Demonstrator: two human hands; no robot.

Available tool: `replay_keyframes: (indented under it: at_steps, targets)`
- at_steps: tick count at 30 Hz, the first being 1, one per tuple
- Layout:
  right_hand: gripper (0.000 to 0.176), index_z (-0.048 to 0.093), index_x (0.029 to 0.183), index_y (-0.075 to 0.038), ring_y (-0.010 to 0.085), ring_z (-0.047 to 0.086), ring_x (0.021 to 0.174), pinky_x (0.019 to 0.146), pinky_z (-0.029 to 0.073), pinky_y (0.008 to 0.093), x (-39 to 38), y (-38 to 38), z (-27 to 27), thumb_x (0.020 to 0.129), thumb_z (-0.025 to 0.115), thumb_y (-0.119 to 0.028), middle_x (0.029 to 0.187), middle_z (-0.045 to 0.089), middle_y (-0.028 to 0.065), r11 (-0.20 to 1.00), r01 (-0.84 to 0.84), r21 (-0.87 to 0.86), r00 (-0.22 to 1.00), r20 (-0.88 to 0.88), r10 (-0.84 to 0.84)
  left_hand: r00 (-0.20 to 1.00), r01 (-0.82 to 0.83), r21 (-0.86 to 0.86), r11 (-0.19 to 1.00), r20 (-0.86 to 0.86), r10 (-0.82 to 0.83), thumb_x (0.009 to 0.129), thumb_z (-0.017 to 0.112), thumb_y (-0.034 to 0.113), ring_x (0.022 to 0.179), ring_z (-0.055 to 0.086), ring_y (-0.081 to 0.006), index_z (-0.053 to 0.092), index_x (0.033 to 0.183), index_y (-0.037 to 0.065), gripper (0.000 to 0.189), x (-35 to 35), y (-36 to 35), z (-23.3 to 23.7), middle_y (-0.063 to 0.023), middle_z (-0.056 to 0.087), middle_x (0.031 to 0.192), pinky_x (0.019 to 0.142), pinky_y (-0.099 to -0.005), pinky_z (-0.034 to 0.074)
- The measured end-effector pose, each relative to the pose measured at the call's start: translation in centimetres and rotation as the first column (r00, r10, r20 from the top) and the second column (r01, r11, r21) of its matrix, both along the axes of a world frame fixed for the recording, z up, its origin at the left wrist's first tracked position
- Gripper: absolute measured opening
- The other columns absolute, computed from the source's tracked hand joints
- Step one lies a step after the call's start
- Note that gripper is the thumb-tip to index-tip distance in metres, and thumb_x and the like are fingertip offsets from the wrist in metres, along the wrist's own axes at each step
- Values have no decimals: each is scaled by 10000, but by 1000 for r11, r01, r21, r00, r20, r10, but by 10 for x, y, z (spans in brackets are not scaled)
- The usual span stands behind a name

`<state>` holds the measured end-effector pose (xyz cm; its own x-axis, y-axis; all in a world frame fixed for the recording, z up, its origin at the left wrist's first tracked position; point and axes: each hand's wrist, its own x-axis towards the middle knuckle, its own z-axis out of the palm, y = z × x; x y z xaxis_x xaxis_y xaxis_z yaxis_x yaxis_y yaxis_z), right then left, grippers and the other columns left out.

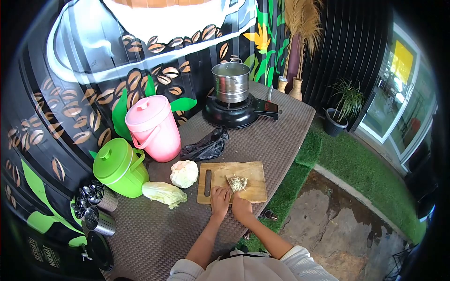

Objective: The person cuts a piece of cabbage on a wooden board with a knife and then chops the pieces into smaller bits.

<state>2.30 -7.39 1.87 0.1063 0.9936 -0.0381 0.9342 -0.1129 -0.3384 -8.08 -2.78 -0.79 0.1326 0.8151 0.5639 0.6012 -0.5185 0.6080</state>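
On a wooden cutting board lies a small heap of finely shredded pale vegetable. My right hand is closed at the board's near edge, around what looks like a knife; its handle is hidden in the fist and the blade is hardly visible by the shreds. Just left of it, my left hand rests with its fingers laid out on the board, close to the blade. Nothing shows in that hand. Left of the board sit a pale round cabbage and a leafy napa cabbage piece.
A steel pot stands on a black portable stove at the table's far end. A black plastic bag, a pink lidded bucket, a green lidded bucket and steel utensil holders line the wall side. The table edge runs along the right.
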Motion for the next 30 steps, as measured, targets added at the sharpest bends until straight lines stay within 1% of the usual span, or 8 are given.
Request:
replay_keyframes:
  at_steps: [5, 10, 15, 17, 22, 24, 28, 30]
  targets:
    - [281, 426, 1102, 36, 391, 689, 760, 675, 560, 462, 16, -7, 23, 868, 519, -89, 815, 671, 252, 992, -84, -93, 996, -39, 80, 1000, 7, 16, 1000, -4, -7, 843, 644, 39, 984, 540, -304, 717, 897, -3, 100, 0, -2, 4, -103, 688, 963, 865, -382, 459]
    - [297, 441, 1121, 23, 394, 693, 810, 714, 563, 458, 5, -9, 5, 874, 522, -120, 835, 680, 248, 998, 43, -54, 998, -42, -46, 1000, 1, 47, 999, 19, -2, 853, 641, 35, 971, 544, -304, 716, 895, -7, 96, 0, 3, -5, -113, 700, 953, 865, -382, 460]
    - [312, 434, 1143, 8, 399, 689, 836, 725, 557, 460, 13, 9, 9, 882, 518, -140, 869, 678, 260, 994, -12, -108, 999, -51, 6, 993, -65, -76, 995, 91, 71, 852, 659, 54, 967, 577, -313, 662, 995, 7, 151, 2, -3, -2, -122, 648, 946, 839, -400, 474]
    - [247, 487, 1061, -5, 430, 668, 786, 695, 528, 518, 20, 10, 11, 924, 470, -210, 871, 666, 273, 997, -10, -71, 994, -110, 2, 993, -44, -104, 994, 107, 55, 853, 661, 62, 959, 582, -310, 641, 996, 14, 152, 1, -1, -5, -123, 632, 944, 828, -405, 476]
    - [323, 525, 1128, -47, 432, 651, 836, 739, 495, 528, 41, 26, 28, 936, 453, -296, 905, 678, 232, 981, -31, -190, 982, -188, -5, 995, 13, -90, 996, 98, -4, 844, 661, 55, 928, 588, -295, 597, 945, 29, 121, 1, 3, -12, -120, 622, 906, 800, -409, 479]
    - [278, 500, 1071, 13, 410, 669, 856, 755, 510, 522, 38, 22, 36, 928, 483, -226, 916, 669, 271, 983, -68, -171, 979, -201, 33, 998, 35, -52, 998, 52, -32, 833, 649, 29, 915, 585, -296, 592, 914, 38, 100, 0, 3, -9, -107, 619, 860, 786, -407, 478]
    - [248, 483, 1073, -3, 393, 684, 817, 708, 535, 507, 12, -4, 16, 916, 495, -194, 878, 675, 266, 994, -21, -107, 996, -85, 11, 999, 25, -83, 996, 29, -23, 863, 602, 58, 914, 563, -341, 574, 869, 66, 29, 0, 2, -4, -113, 626, 855, 789, -434, 462]
    - [215, 457, 1055, 5, 410, 676, 795, 693, 543, 506, 0, -14, -6, 894, 505, -130, 820, 662, 260, 995, 84, 50, 995, -50, -81, 994, 69, -93, 993, 89, -60, 860, 580, 47, 928, 557, -336, 571, 856, 62, 18, 0, 1, -3, -117, 621, 852, 798, -429, 457]
